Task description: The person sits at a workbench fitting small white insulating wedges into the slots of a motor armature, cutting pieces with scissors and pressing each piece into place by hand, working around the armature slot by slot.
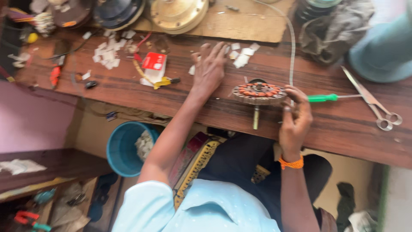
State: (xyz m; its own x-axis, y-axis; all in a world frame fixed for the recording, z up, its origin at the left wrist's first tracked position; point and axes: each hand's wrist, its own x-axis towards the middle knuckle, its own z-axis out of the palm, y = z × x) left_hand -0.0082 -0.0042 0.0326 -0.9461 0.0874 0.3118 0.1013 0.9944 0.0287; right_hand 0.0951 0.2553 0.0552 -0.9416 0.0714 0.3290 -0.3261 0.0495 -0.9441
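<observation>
1. Stator (259, 93): lying at table (343, 124) edge; likely heavy, rigid, windings fragile; gripping the rim seems safest.
2. Right hand (294, 122): fingers curling, pinching its rim.
3. Left hand (210, 68): resting flat, splayed, holding nothing.

Two hands showing: left (210, 68), right (295, 118). One stator (259, 93) sitting on one bench (343, 124). One screwdriver (324, 98), one pair of scissors (373, 103), one blue bucket (124, 148), one red box (153, 64) lying about. Paper scraps (107, 53) too many, blurring, not counting.
</observation>
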